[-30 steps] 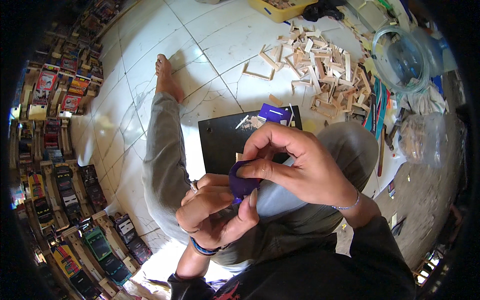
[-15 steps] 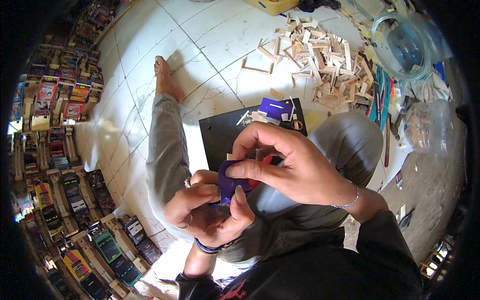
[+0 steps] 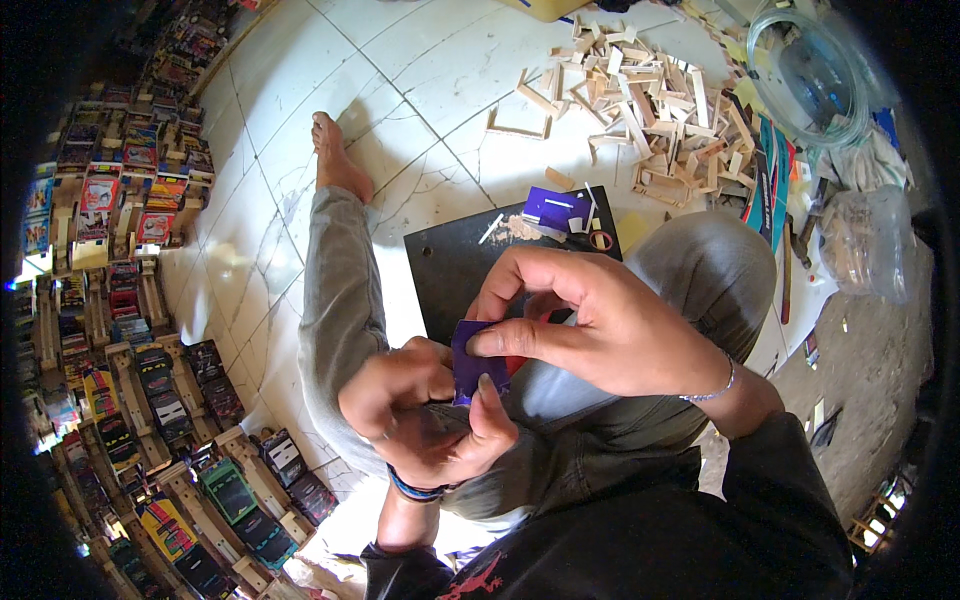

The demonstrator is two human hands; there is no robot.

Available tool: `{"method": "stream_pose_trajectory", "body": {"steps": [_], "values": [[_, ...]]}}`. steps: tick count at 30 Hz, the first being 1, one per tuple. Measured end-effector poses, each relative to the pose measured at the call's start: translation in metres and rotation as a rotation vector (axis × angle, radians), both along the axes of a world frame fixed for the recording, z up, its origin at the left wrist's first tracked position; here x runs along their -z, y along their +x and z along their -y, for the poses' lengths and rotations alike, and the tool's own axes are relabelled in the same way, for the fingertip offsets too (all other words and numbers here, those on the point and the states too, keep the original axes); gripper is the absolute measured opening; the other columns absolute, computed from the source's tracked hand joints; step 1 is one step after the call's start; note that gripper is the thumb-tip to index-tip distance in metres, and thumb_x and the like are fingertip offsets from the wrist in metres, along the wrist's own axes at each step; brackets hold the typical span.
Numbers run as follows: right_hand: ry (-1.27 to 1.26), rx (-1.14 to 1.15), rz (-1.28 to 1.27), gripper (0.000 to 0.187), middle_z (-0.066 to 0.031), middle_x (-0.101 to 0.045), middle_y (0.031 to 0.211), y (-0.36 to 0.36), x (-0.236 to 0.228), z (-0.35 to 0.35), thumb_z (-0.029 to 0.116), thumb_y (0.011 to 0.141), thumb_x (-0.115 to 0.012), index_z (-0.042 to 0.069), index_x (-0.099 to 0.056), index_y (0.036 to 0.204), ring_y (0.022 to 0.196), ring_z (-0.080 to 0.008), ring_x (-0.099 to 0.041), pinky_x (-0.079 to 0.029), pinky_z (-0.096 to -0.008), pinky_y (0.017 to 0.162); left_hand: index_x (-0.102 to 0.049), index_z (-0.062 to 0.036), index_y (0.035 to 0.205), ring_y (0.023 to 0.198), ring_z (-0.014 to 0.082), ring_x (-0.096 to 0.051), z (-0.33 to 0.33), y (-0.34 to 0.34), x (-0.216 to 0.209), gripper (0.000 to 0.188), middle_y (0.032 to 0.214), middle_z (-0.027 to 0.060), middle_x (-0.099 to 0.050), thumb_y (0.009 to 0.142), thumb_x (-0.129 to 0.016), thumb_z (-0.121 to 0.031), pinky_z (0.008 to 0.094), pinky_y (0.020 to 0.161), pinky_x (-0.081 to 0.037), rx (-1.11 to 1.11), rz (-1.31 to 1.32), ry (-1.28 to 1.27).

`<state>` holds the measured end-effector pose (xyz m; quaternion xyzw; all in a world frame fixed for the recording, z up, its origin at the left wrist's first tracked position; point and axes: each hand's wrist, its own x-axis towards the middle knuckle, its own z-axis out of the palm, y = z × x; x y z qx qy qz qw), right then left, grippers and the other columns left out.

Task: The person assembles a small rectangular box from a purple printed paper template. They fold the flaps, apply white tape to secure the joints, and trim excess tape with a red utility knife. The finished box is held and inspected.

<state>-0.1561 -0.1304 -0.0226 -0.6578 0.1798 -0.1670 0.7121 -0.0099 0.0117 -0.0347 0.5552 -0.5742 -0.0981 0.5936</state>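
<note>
A small rectangular purple piece, sheet-like with a pale, ragged lower edge, is held up between my two hands above my lap. My right hand presses its thumb on the upper part, the other fingers curled behind. My left hand pinches the lower end, its thumb tip on the near face; its other fingers are bent and partly blurred. A bit of red shows beneath my right hand, too hidden to name. Beyond them lies a black board, bearing a larger purple sheet, white strips and wood crumbs.
A ring of tape sits on the board. Behind it is a heap of small wooden pieces. Coiled clear hose and a plastic bag lie right. Rows of wooden-framed items with coloured panels line the left.
Both hands and the purple piece have shifted slightly right in view, as has the whole scene. The left fingers have moved; a pale wood tip above the piece no longer shows.
</note>
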Motion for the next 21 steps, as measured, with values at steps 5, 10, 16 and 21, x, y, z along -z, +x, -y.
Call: {"method": "stream_pose_trajectory", "body": {"steps": [5,10,16,21], "values": [[-0.009,0.075,0.139,0.032,-0.0025,-0.065,0.098,0.009,0.001,-0.008,0.003,0.094,-0.075,0.003,-0.055,0.120,0.088,-0.0094,-0.068,-0.054,-0.0253,0.077,-0.034,-0.0009,0.133,0.071,0.0127,-0.057,-0.002,-0.009,0.001,0.068,0.078,0.0022,-0.056,0.078,-0.075,0.002,0.0267,0.071,-0.047,-0.079,-0.317,-0.011],[0.192,0.041,0.136,0.053,-0.0066,-0.062,0.117,0.002,-0.007,-0.002,-0.001,0.094,-0.074,0.003,-0.043,0.137,0.091,-0.0084,-0.069,-0.054,-0.0228,0.078,-0.030,-0.0043,0.143,0.077,0.0111,-0.057,0.005,-0.010,-0.006,0.072,0.082,0.0026,-0.057,0.084,-0.071,0.003,0.0265,0.076,-0.047,-0.024,-0.501,0.053],[0.181,-0.046,0.125,0.030,-0.0024,-0.067,0.109,-0.004,-0.004,0.013,0.004,0.099,-0.070,0.003,-0.059,0.127,0.098,-0.0064,-0.064,-0.050,-0.0228,0.085,-0.030,-0.0057,0.147,0.083,0.0105,-0.059,0.007,0.000,-0.019,0.068,0.096,0.0096,-0.064,0.092,-0.070,0.000,0.0253,0.079,-0.049,0.095,-0.928,0.291],[0.328,-0.033,0.139,0.023,-0.0033,-0.070,0.111,-0.009,-0.003,0.018,0.010,0.104,-0.064,-0.001,-0.065,0.124,0.103,-0.0094,-0.066,-0.055,-0.0253,0.093,-0.035,-0.0016,0.146,0.097,0.0135,-0.065,0.004,0.011,-0.019,0.064,0.109,0.0119,-0.068,0.094,-0.072,0.001,0.0273,0.088,-0.052,0.224,-0.950,0.315]]}}
